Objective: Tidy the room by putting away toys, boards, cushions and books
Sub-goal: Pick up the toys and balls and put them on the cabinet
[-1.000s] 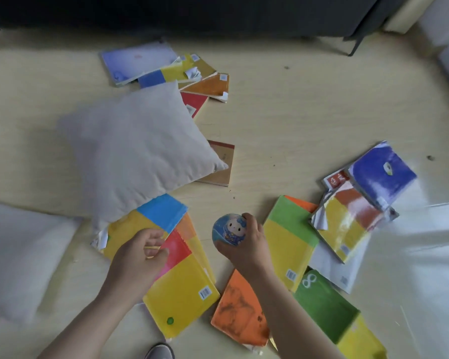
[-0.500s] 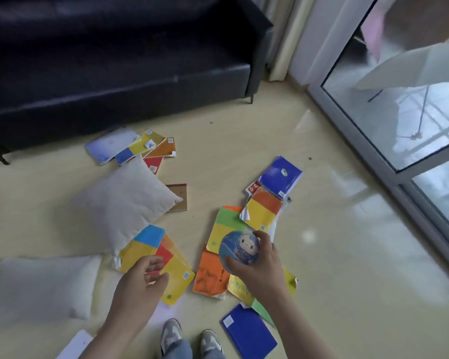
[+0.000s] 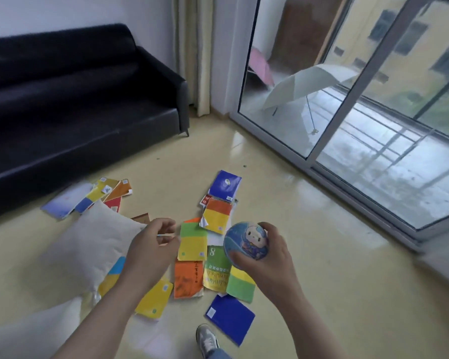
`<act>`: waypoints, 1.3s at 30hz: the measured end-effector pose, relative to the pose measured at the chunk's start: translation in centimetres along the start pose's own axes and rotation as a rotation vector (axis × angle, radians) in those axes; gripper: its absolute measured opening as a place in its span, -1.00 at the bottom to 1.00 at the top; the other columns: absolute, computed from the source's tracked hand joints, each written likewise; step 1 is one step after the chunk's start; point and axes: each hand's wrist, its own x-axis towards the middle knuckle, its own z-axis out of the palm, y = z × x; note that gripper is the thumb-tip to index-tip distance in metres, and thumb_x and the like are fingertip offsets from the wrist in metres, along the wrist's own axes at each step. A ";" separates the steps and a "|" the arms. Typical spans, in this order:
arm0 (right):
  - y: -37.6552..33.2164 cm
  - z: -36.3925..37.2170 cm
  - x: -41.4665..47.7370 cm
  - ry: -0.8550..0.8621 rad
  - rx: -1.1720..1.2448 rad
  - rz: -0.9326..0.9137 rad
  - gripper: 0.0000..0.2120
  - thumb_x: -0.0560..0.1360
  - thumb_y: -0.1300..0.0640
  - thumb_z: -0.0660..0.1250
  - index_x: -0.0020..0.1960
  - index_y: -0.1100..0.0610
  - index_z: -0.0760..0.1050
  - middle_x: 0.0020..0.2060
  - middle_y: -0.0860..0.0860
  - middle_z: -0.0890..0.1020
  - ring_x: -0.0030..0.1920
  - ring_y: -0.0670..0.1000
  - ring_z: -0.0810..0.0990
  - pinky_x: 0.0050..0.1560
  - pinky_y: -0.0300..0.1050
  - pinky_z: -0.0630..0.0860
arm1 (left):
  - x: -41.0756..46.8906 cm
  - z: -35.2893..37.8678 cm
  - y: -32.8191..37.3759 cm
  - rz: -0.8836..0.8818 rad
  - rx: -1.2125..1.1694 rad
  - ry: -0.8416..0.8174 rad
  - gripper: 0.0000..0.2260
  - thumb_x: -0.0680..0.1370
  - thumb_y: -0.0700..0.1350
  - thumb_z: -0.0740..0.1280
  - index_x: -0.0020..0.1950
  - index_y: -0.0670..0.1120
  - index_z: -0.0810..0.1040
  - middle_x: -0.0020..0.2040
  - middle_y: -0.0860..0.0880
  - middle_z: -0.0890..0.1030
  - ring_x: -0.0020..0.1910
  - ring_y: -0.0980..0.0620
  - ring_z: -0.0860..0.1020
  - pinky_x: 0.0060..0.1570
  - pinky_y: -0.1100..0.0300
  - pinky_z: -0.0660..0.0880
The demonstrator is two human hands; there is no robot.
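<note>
My right hand (image 3: pixel 267 260) grips a small blue ball (image 3: pixel 245 240) with a cartoon figure on it, held above the floor. My left hand (image 3: pixel 151 248) hovers at the same height with fingers loosely curled and nothing in it. Several colourful books lie scattered on the floor below: a green and yellow one (image 3: pixel 193 240), an orange one (image 3: pixel 188 279), a dark blue one (image 3: pixel 230 317) and a blue one (image 3: pixel 224 186). A white cushion (image 3: pixel 88 246) lies left of them, partly over more books. A second white cushion (image 3: pixel 29 330) lies at the lower left.
A black sofa (image 3: pixel 75 99) stands along the back left wall. More books (image 3: pixel 68 199) lie in front of it. A glass sliding door (image 3: pixel 360 120) runs along the right, with a curtain (image 3: pixel 192 55) beside it. My shoe (image 3: pixel 206 339) shows at the bottom.
The view has risen from close over the floor to a standing height. My right hand lifted the ball up with it. My left hand came off the books and rose, holding nothing.
</note>
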 end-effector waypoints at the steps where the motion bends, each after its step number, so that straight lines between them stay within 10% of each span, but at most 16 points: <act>1: 0.3 -0.8 -1.5 0.027 0.011 0.002 -0.32 0.24 -0.08 0.58 0.27 -0.09 0.35 0.08 -0.09 0.47 0.02 -0.18 0.57 -0.13 -0.30 0.60 | -1.1 0.3 0.7 0.019 -0.014 -0.017 -0.80 0.51 -0.20 0.36 0.11 -0.04 0.52 0.01 0.07 0.60 -0.08 0.24 0.53 -0.26 0.47 0.34; 15: 3.9 -16.0 -13.7 0.289 0.106 0.010 -0.30 0.28 0.04 0.58 0.32 -0.06 0.33 0.10 -0.12 0.42 0.05 -0.19 0.53 -0.12 -0.43 0.53 | -12.3 9.3 10.6 0.264 -0.005 -0.202 -0.80 0.52 -0.14 0.37 0.13 0.00 0.51 0.01 0.11 0.58 -0.03 0.19 0.55 -0.21 0.31 0.45; 39: 30.2 -60.8 -38.4 1.001 0.130 0.261 -0.19 0.19 -0.09 0.59 0.35 -0.10 0.31 0.16 -0.16 0.39 0.11 -0.18 0.54 0.04 -0.23 0.57 | -44.5 54.8 35.0 0.669 0.017 -0.892 -0.81 0.50 -0.20 0.38 0.08 0.00 0.54 0.00 0.08 0.62 -0.08 0.18 0.61 -0.29 0.39 0.42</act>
